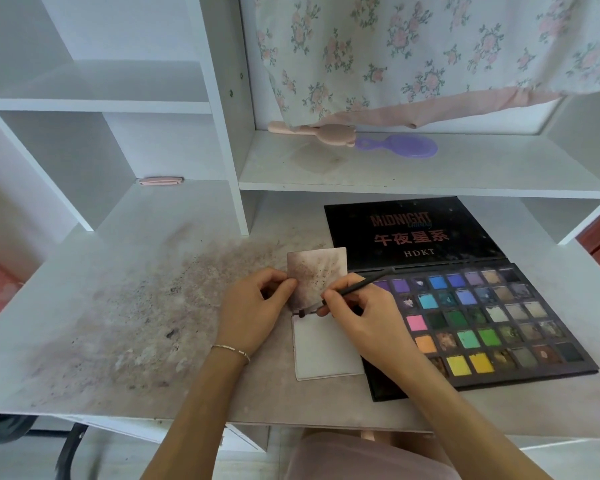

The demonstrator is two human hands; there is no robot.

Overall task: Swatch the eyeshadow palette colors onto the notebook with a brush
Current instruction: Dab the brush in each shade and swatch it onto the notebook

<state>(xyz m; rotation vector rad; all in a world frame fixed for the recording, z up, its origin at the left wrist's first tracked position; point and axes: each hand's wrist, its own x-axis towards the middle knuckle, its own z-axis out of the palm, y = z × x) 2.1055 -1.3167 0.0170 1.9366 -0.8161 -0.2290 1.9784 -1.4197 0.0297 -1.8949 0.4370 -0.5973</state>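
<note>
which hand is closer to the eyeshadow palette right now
The right hand. It holds the brush right at the eyeshadow palette, at its left edge. The left hand pinches the notebook page, further left.

The open lid [409, 230] of the palette [482, 327] carries all the readable print. At the top stands "MIDNIGHT" in pinkish block letters, with a small blue script word overlapping its lower right that is too blurred to read. Below it runs a line of four pinkish Chinese characters, "午夜星系". Under those, in small pale capitals, stands "HDKT". No other thing in view bears any legible lettering or number.
</note>
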